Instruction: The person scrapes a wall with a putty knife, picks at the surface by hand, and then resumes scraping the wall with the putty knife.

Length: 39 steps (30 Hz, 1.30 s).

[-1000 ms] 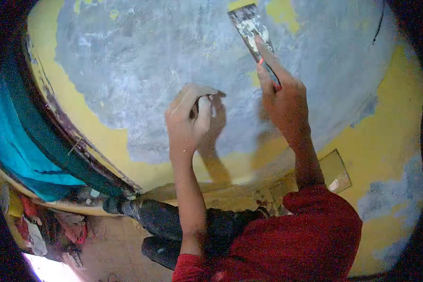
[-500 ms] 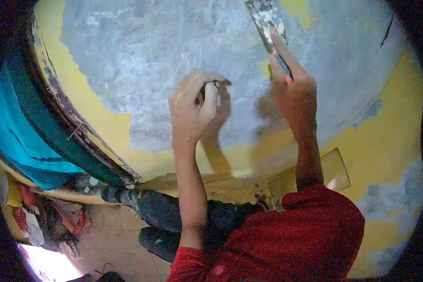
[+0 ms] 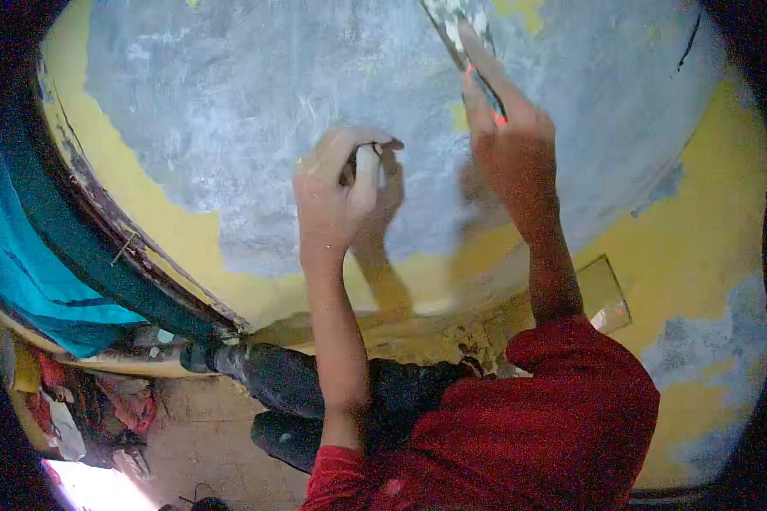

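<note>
My right hand (image 3: 516,136) grips a putty knife (image 3: 477,30) with a red and dark handle, index finger stretched along its blade. White filler is smeared over that blade, which lies close over the wall at the top of the view. To its left, my left hand (image 3: 337,183) is raised before the wall (image 3: 222,111), fingers curled in toward the thumb. Something dark shows at its fingertips, but I cannot tell what it is. White residue coats its thumb and fingers. Grey-white filler covers much of the yellow-painted wall, and both arms cast shadows on it.
A teal cloth (image 3: 51,264) hangs at the left beside a dark, chipped frame edge (image 3: 102,213) with a nail sticking out. Cloths and clutter (image 3: 77,400) lie at lower left by the tiled floor (image 3: 196,426). A rectangular outline (image 3: 601,294) marks the wall at right.
The view has shifted slightly, so the wall and cloth sit farther left. My right hand has moved a little up and left with the putty knife. My left hand stays curled.
</note>
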Available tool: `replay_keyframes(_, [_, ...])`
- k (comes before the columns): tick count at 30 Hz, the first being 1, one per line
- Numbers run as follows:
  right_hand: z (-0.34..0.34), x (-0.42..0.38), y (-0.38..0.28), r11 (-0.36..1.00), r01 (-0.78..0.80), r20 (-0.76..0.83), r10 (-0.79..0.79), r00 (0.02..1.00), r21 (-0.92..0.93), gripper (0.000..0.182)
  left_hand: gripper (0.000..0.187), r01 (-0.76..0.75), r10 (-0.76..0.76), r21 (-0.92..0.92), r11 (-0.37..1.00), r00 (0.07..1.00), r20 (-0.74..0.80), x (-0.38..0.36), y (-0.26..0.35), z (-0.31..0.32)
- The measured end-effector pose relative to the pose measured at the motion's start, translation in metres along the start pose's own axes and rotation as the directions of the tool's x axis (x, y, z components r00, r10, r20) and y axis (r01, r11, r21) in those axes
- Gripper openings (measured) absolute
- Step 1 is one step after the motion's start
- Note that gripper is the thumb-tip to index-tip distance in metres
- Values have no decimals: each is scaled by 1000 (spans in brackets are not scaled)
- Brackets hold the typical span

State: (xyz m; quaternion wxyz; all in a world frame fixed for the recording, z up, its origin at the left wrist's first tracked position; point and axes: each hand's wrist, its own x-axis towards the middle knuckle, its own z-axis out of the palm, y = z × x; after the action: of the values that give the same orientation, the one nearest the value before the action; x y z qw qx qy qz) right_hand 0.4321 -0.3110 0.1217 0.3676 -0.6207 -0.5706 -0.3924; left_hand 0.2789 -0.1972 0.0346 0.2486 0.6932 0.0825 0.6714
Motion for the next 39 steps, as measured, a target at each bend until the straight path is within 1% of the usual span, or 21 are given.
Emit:
replay_keyframes(1, [-3,-4,1,1000,2,-11,-2,1000,4,42,16,12,-12,7,1000,1000,10,1,4,0])
replay_keyframes(3, [-7,-15,0,992,-115,72,111,991,55,43,16,5,-5,29,1000,1000,4,4,6,-4])
replay_keyframes(5, [-9,-5,-4,991,-114,70,109,992,70,43,15,-7,8,57,998,1000,-14,3,5,-5])
replay_keyframes(7, [-6,-4,0,988,-145,99,139,985,57,43,15,23,-24,-12,1000,1000,-19,2,2,-2])
replay_keyframes(9, [8,3,11,994,42,-58,-37,998,101,43,15,32,-32,20,999,999,-18,2,5,0])
replay_keyframes(10, [3,-2,10,994,42,-55,-37,998,98,43,15,34,-34,17,999,999,-18,1,4,3])
replay_keyframes(12, [-5,-12,-2,966,-214,153,192,969,144,43,16,-54,53,51,997,998,19,4,0,2])
replay_keyframes(13, [-2,-12,-5,968,-195,142,173,975,158,43,16,-69,68,63,996,998,5,7,-1,-1])
replay_keyframes(15, [-2,-13,-3,964,-223,158,200,967,146,44,16,54,-54,26,998,998,9,6,4,-4])
replay_keyframes(17, [0,-3,-4,973,-187,127,170,977,134,45,16,70,-70,3,998,998,11,5,0,-2])
replay_keyframes(19, [1,-3,-1,981,-156,106,144,984,114,45,17,-23,24,49,999,1000,-5,2,-2,1])
replay_keyframes(22, [5,-10,4,980,-106,27,103,994,170,45,16,-38,38,51,998,999,17,3,6,4])
replay_keyframes(24, [-5,-26,3,959,-273,191,255,948,72,43,16,-45,44,62,997,999,9,7,3,-3])
replay_keyframes(26, [-10,-30,-1,949,-289,189,262,946,131,43,16,-48,50,42,998,998,-26,8,-4,-2])
replay_keyframes(28, [-13,-37,5,928,-334,206,299,932,165,43,16,-15,15,47,999,1000,-3,6,-3,-3])
replay_keyframes(30, [-5,-39,17,960,-241,160,218,963,144,44,16,17,-18,54,998,1000,11,4,-2,-1])
replay_keyframes(31, [-11,-33,11,960,-240,156,218,963,142,44,17,24,-25,58,998,1000,9,4,-2,0])
replay_keyframes(33, [-33,-22,-3,936,-333,277,293,915,110,43,17,42,-43,59,997,999,12,0,4,5])
replay_keyframes(34, [-32,-24,2,935,-337,279,297,913,108,43,17,40,-42,59,997,999,31,1,4,6])
replay_keyframes(36, [-26,-26,16,967,-202,220,165,961,158,43,17,33,-36,57,998,998,51,2,2,8])
replay_keyframes(39, [-21,-28,17,948,-224,234,171,957,224,43,17,24,-24,17,1000,1000,17,2,-2,10])
